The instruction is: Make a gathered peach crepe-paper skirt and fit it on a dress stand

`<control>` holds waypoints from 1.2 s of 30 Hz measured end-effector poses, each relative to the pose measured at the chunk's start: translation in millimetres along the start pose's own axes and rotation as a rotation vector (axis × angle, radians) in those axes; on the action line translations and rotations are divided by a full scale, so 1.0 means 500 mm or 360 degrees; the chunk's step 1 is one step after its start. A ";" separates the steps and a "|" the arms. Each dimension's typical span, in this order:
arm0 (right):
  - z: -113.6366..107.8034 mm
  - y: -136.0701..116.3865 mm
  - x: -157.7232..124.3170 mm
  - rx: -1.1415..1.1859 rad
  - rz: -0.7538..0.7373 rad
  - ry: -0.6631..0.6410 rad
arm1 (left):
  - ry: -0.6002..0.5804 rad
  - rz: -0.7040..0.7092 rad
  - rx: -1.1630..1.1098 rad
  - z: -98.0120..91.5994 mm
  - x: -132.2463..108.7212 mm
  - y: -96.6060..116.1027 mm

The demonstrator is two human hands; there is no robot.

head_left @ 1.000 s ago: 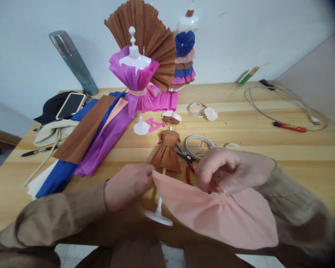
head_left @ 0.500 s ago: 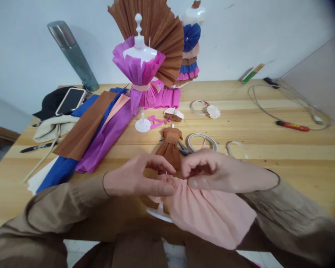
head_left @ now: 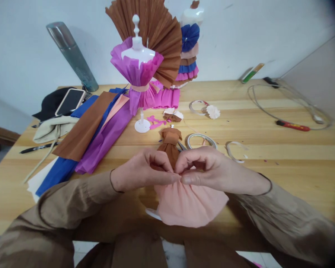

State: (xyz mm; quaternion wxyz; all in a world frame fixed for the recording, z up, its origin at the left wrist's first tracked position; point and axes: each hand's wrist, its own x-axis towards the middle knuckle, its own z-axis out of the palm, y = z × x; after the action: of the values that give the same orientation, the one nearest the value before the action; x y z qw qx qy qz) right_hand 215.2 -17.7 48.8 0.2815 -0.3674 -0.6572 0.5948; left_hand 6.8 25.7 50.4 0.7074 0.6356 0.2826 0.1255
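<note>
My left hand [head_left: 149,169] and my right hand [head_left: 202,169] meet at the gathered top of a piece of pink crepe paper [head_left: 192,210]. Both pinch its edge between thumb and fingers, and the paper fans out in folds below them. A white stand base [head_left: 153,213] peeks out at the paper's lower left; the rest of that stand is hidden. Right behind my fingers a small brown paper dress [head_left: 171,143] stands on the table, its lower part covered by my hands. Scissors [head_left: 182,146] lie partly hidden beside it.
Behind stands a white mannequin [head_left: 138,56] in a purple paper dress, a large brown pleated fan [head_left: 167,48] behind it. Crepe paper strips [head_left: 86,126], a phone [head_left: 70,102] and a flask [head_left: 72,56] are left. Tape rolls [head_left: 201,137] and a cable [head_left: 254,100] lie right.
My hands have come closer together, the left moving right and slightly up. The pink paper has swung left and now hangs more directly below my fingers, covering more of the white stand.
</note>
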 end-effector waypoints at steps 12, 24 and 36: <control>-0.023 0.017 -0.006 0.0304 -0.0118 -0.0034 | 0.0061 -0.0082 -0.0258 -0.006 0.003 -0.006; 0.016 -0.012 -0.024 0.0544 0.0123 0.0320 | -0.0097 -0.0398 -0.0330 0.003 -0.016 0.015; 0.048 0.043 -0.027 0.0601 0.0195 0.0321 | -0.0312 -0.0418 -0.0503 -0.009 -0.014 -0.045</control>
State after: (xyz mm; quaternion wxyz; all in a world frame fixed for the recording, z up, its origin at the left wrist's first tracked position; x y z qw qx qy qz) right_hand 206.7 -42.3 25.1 0.3728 -0.4051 -0.4791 0.6836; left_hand -5.5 22.0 29.9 0.8326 0.4837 0.2697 0.0126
